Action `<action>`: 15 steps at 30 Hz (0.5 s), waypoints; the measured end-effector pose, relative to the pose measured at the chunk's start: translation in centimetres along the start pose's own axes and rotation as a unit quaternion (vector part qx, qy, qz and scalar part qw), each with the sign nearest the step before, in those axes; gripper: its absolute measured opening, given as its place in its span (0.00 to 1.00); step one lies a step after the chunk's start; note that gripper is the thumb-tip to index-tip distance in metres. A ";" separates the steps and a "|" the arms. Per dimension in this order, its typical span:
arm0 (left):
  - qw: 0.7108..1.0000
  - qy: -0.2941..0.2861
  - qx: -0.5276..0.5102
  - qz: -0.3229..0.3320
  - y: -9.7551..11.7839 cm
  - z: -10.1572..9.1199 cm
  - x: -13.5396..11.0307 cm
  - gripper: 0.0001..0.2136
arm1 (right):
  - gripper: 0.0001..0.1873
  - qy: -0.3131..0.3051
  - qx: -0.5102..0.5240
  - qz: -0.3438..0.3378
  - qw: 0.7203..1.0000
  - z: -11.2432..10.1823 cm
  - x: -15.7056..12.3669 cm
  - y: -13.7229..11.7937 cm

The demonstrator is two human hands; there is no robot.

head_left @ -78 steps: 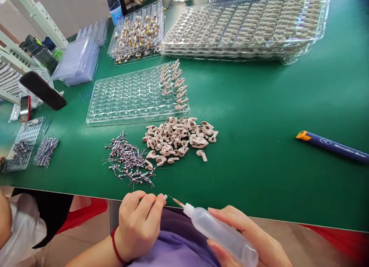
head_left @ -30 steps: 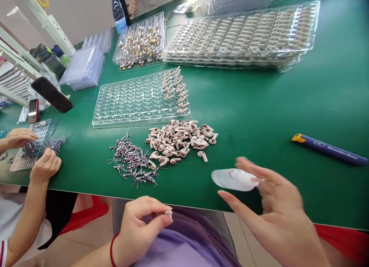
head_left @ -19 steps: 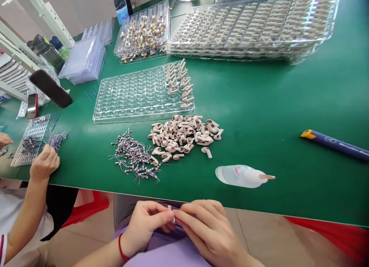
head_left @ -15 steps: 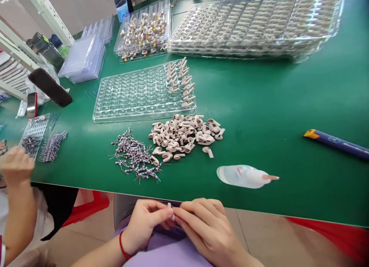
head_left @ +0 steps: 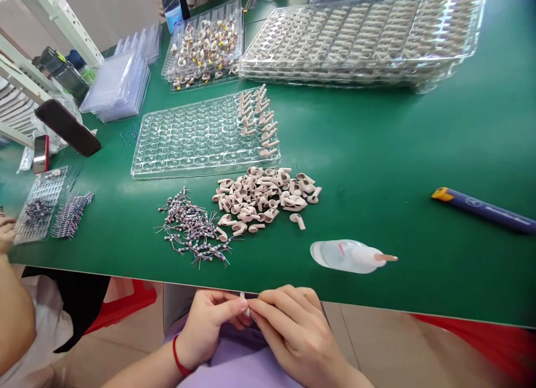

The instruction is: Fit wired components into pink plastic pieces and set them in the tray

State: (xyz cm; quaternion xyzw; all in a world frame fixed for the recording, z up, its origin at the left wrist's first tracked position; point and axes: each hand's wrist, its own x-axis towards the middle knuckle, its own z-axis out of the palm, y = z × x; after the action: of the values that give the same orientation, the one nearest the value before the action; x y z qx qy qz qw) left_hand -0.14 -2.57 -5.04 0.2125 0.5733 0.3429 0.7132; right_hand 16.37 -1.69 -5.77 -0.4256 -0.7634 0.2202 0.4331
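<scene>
Below the table's front edge, my left hand [head_left: 208,325] pinches a small white earbud shell [head_left: 242,295] between thumb and fingers. Opposite it, the fingertips of my right hand [head_left: 298,327] close on the same shell, and most of it is hidden by the fingers. On the table ahead lies a heap of pale earbud shells [head_left: 259,194]. Left of that heap sits a tangle of small wired parts [head_left: 188,226]. A clear moulded tray [head_left: 184,131] behind them holds several shells at its right end.
A squeeze bottle [head_left: 347,256] lies at right front, with a dark blue tube-shaped object [head_left: 481,206] farther right. Filled clear trays [head_left: 360,47] are stacked at the back. A phone [head_left: 67,127] leans at left. A co-worker's arm [head_left: 14,310] reaches in at far left.
The view has shifted slightly, so the table things sit a little farther left. My hands keep nearly the same hold on the shell. The co-worker's hand has moved left, partly out of view.
</scene>
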 end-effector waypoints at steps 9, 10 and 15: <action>1.000 0.006 -0.016 0.003 0.1 0.3 -0.1 0.13 | 0.10 0.006 0.003 0.001 1.000 0.1 0.0 -0.1; 1.000 0.008 -0.017 0.004 0.1 0.4 0.0 0.13 | 0.10 0.006 0.005 0.002 1.000 0.1 0.0 -0.1; 1.000 0.016 -0.016 0.010 0.1 0.5 0.0 0.13 | 0.11 0.014 0.008 0.007 1.000 0.4 -0.1 -0.2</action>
State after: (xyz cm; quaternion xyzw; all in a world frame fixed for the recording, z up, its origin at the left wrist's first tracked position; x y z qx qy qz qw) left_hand 0.29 -2.47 -4.84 0.2011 0.5769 0.3626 0.7037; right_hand 16.00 -1.82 -5.87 -0.4304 -0.7526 0.2229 0.4458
